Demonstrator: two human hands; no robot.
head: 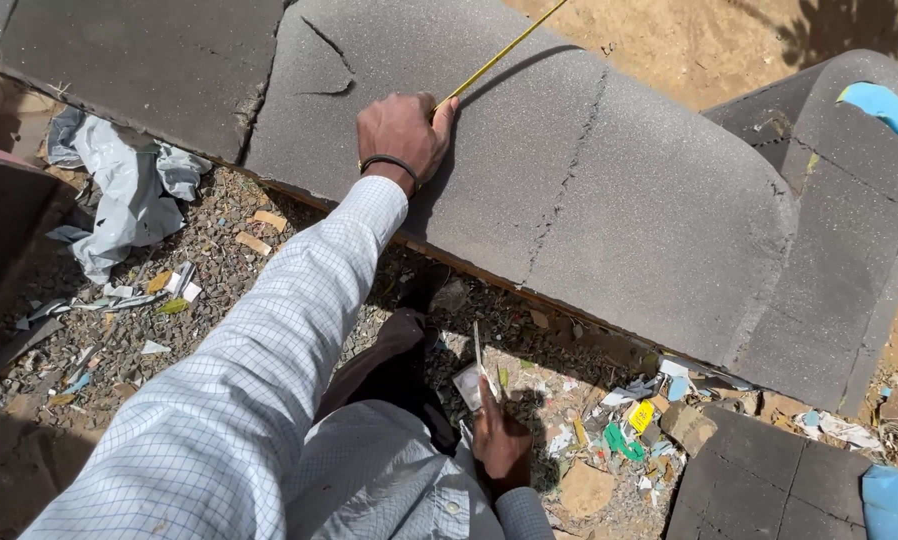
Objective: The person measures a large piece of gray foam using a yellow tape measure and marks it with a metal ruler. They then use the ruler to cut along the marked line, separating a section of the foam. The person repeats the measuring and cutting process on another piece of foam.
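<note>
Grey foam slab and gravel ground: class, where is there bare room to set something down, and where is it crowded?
Free: the grey foam slab right of the left hand and yellow tape. Crowded: gravel around the right hand, littered with coloured scraps, and beside the crumpled plastic sheet.

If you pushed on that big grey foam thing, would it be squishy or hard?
Probably squishy: the grey foam looks spongy and bends over in a soft curve. It likely tears easily, since cracks already run across it. It seems light for its size, though the left hand only presses the yellow tape on it.
</note>
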